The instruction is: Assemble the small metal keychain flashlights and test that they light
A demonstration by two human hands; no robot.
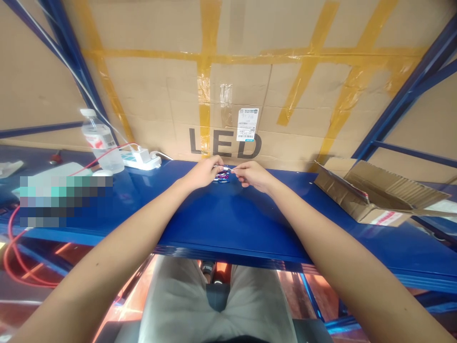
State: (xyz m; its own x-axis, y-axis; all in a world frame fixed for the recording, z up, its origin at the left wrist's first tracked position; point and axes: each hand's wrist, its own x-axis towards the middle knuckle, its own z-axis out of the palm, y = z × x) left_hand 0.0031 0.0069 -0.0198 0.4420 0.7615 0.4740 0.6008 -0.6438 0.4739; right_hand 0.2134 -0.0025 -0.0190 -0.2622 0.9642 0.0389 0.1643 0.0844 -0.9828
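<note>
Both hands meet over the far middle of the blue table (228,214). My left hand (204,172) is closed on one end of a small, slim, whitish piece (227,168), whose kind I cannot make out. At its other end, my right hand (254,175) pinches with thumb and forefinger. Just under the fingertips lie several small shiny blue and pink metallic pieces (223,178), too small to identify and partly hidden by the left hand.
Behind the table stands a large taped cardboard sheet (160,105) marked LED. On the left are a plastic bottle (102,143), a white power strip (144,162) and a red cable (11,252). An open cardboard box (360,195) sits at right. Blue metal posts (396,109) frame both sides.
</note>
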